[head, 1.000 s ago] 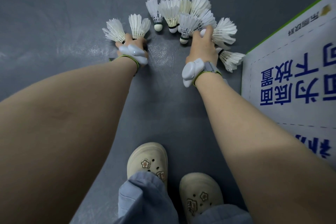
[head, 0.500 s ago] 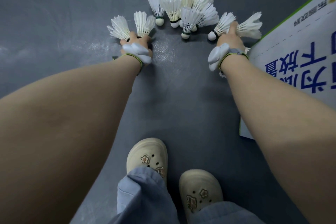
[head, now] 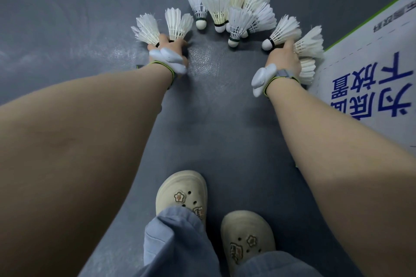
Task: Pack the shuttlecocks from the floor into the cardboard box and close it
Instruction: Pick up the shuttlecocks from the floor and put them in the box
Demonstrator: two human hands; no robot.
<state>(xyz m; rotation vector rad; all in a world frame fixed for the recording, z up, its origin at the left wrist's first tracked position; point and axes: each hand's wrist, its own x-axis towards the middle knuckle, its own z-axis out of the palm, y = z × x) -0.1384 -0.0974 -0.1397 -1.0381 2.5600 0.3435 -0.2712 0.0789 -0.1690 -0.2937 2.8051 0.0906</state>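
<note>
Several white feather shuttlecocks [head: 227, 10] lie in an arc on the grey floor ahead of me. My left hand [head: 167, 48] is closed around the cork ends of two shuttlecocks [head: 162, 27] at the arc's left end. My right hand [head: 284, 58] grips shuttlecocks [head: 308, 44] at the right end, feathers pointing away, with another [head: 307, 69] under the palm. A loose shuttlecock [head: 282, 31] lies just beside the right index finger. The white box [head: 371, 74] with blue characters and a green edge lies at the right.
My two feet in cream clogs [head: 182, 193] stand at the bottom centre, with blue trouser legs [head: 177, 243] over them. Both wrists carry white sensor bands [head: 170, 59]. The grey floor [head: 78, 18] stretches to the left and beyond the shuttlecocks.
My right hand moved right from the middle cluster to the shuttlecocks beside the box and closed on them. The left hand stayed shut on its two shuttlecocks.
</note>
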